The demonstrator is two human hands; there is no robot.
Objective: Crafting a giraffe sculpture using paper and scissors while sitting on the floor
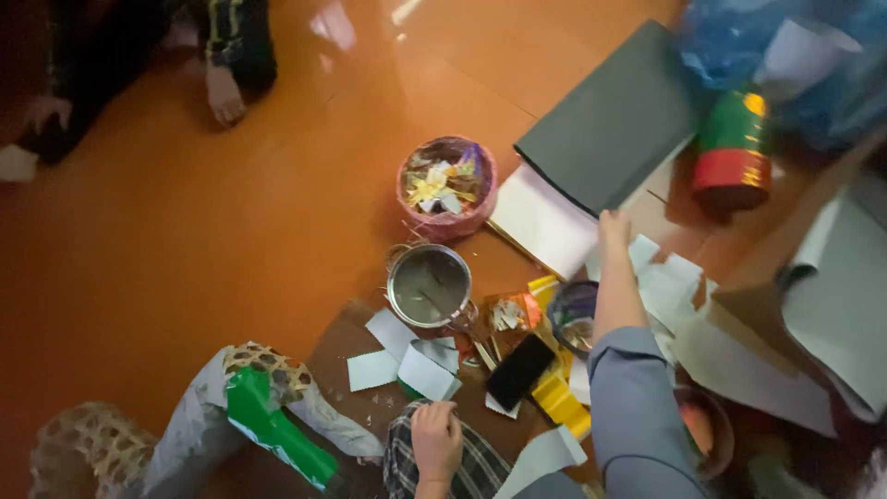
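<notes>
My right hand [613,229] reaches forward on a grey-blue sleeve. Its fingers lie on the edge of a white paper sheet [545,222] that sticks out from under a dark grey sheet [610,115]. I see no grip on the paper. My left hand [436,439] rests low in the view on plaid cloth [480,467], fingers curled, with nothing visible in it. Between my hands lie a black phone [520,370], yellow paper strips [561,404] and a small dark bowl [573,312].
On the orange floor are a pink basket [418,199] of folded paper bits, a steel pot [428,285], cut white paper pieces [374,368], a green-and-red cylinder [733,148], a blue plastic bag [739,46] and a woven frame with green paper [277,430]. Another person's hand [224,92] is at the top left.
</notes>
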